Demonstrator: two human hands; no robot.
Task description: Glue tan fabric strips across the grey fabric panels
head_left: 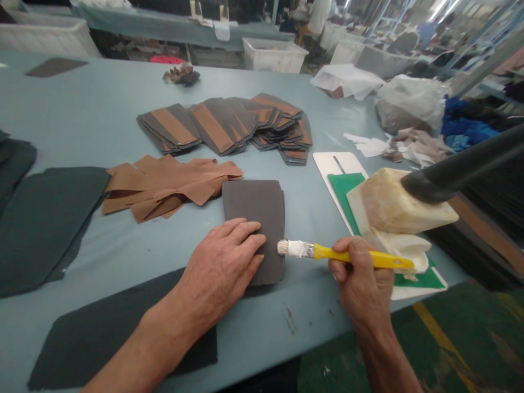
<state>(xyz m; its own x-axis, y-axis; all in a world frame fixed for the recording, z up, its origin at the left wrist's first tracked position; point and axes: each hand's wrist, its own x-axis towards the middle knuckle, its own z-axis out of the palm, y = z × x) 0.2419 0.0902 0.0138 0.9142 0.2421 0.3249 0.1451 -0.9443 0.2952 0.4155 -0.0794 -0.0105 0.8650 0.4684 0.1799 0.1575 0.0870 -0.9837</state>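
Grasping the yellow, white-caked brush [326, 252] in your right hand [364, 278], bristles at the smooth grey panel [266, 207]'s right edge, you lay your unclenched left hand [225, 256] across this central piece, hiding its near-left part, any layers beneath hard to count.

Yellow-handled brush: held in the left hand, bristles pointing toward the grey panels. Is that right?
Wrong hand: in the head view, the right hand holds the yellow-handled brush, while the left hand rests on the grey panels. The bristles do point toward them.
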